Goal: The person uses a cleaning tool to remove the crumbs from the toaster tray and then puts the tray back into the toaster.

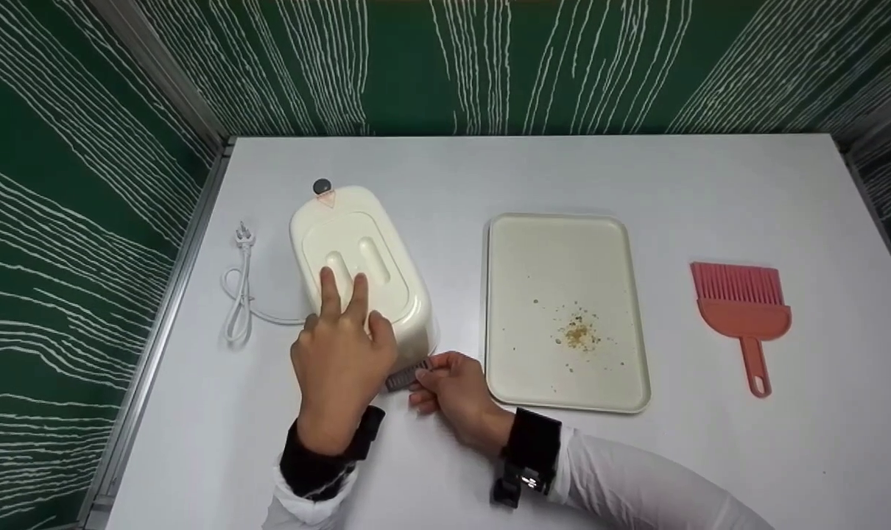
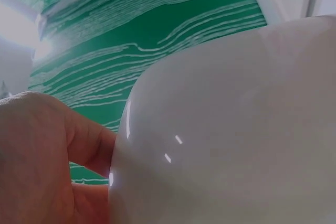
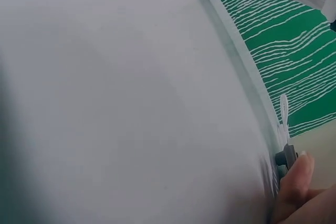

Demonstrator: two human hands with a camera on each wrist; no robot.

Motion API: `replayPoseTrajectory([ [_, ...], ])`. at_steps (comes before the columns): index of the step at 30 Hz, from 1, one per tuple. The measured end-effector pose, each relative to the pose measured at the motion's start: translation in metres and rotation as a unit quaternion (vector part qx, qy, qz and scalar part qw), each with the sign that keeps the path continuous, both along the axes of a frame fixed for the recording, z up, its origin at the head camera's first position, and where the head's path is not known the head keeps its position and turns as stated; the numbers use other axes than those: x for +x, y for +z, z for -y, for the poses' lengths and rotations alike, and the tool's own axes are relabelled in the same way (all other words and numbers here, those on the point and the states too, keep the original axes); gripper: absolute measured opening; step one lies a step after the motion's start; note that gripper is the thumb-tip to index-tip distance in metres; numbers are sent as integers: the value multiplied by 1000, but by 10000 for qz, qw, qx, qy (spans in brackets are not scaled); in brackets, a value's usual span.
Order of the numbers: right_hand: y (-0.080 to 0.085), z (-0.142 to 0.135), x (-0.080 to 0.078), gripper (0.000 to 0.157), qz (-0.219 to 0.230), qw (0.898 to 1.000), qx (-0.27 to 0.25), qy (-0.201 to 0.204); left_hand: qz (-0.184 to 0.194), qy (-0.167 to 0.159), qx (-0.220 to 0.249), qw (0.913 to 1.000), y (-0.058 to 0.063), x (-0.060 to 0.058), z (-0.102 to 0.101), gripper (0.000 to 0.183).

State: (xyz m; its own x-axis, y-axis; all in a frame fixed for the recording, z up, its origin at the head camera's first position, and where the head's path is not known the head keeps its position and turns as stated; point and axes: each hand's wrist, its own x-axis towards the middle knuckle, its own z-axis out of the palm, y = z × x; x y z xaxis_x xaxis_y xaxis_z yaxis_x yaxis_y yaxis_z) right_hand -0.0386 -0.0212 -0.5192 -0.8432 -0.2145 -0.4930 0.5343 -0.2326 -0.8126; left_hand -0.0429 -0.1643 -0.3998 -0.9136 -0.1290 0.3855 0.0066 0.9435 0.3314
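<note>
A cream toaster (image 1: 409, 309) with two long slots in its top stands on the left of the table, a dark knob (image 1: 322, 186) at its far end. My left hand (image 1: 342, 361) rests on the toaster's top, index and middle fingers straight, pointing towards the slots. At the near end, low down, my right hand (image 1: 456, 394) pinches a dark grey ribbed crumb tray (image 1: 405, 377) between thumb and fingers. The toaster's pale body (image 2: 226, 129) fills much of the left wrist view. Dark grey also shows at the fingertips (image 3: 300, 174) in the right wrist view.
Right of the toaster lies a cream rectangular tray (image 1: 556, 243) with a small heap of brown crumbs (image 1: 579, 335). Farther right are a red brush (image 1: 738, 283) and dustpan (image 1: 755, 361), nested together. A white cord with a plug (image 1: 244, 235) lies left of the toaster.
</note>
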Motion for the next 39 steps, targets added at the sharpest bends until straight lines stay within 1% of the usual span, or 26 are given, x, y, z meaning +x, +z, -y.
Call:
replayPoseTrajectory([
  [8, 2, 6, 4, 9, 307, 9988, 207, -305, 159, -9, 116, 9998, 1, -1, 1, 49],
  [14, 1, 5, 6, 9, 351, 9983, 249, -384, 221, 4, 161, 9996, 0, -1, -1, 49],
  [21, 2, 6, 5, 12, 162, 9986, 335, -386, -51, 17, 3, 10000, -2, 0, -3, 48],
  [27, 4, 8, 1, 14, 211, 9989, 316, -291, 4, 57, 15, 10000, -1, 0, -1, 48],
  [31, 4, 9, -1, 14, 249, 9987, 353, -267, -39, 66, 5, 10000, -1, -1, 0, 48],
  [36, 3, 8, 1, 14, 251, 9988, 346, -240, -136, 59, -27, 9999, -2, -2, 0, 48],
  [39, 3, 7, 4, 12, 227, 9989, 384, -171, -119, 42, -35, 9999, -1, -3, 0, 48],
])
